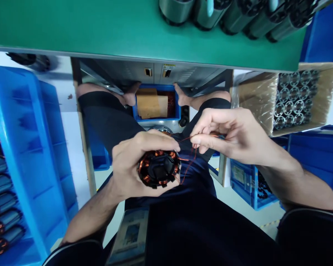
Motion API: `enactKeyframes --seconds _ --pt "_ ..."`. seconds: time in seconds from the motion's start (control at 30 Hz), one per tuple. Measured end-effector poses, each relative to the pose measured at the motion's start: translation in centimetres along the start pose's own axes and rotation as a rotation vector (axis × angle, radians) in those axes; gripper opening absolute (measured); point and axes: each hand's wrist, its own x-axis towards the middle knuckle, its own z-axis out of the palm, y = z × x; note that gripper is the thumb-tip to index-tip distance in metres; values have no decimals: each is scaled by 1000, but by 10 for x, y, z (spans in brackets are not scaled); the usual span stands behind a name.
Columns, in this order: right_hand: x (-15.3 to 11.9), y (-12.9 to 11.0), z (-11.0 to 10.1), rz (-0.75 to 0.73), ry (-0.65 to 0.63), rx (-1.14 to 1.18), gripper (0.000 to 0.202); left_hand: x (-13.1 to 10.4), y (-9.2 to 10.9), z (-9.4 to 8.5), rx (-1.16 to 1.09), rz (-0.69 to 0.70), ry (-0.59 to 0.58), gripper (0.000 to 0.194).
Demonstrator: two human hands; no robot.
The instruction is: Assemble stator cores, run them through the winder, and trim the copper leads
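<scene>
A motor stator (158,169) with copper windings and black insulation is gripped in my left hand (133,162), its open end facing up toward me. Thin reddish copper wires (189,168) run from the stator's right edge. To the right, my right hand (224,135) pinches those wires between thumb and fingertips, a short way from the stator. Some wire also shows inside the curl of my right fingers. Both hands are held above my lap.
A green worktable (100,31) spans the top, with several metal stator cylinders (177,11) at its edge. Blue crates (24,147) with stators stand left. A cardboard box (331,77) of ring-ended cylinders stands right. Between my feet sits a blue bin (157,119) holding cardboard.
</scene>
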Motion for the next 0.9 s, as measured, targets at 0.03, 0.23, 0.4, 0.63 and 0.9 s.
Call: enactKeyframes --seconds 0.03,0.23,0.4,0.63,0.9 --pt "1 5 -3 12 28 21 23 0 -2 2 37 70 46 60" --pt "-12 7 -14 -159 411 -291 12 10 -6 7 178 94 164 53" --pt "-25 -11 7 -594 175 -835 16 17 0 5 142 180 238 61" --pt "-2 24 6 -523 120 -696 22 15 6 -4 50 -22 43 74" --pt "-13 8 -20 -365 211 -619 33 11 -26 4 78 99 217 68"
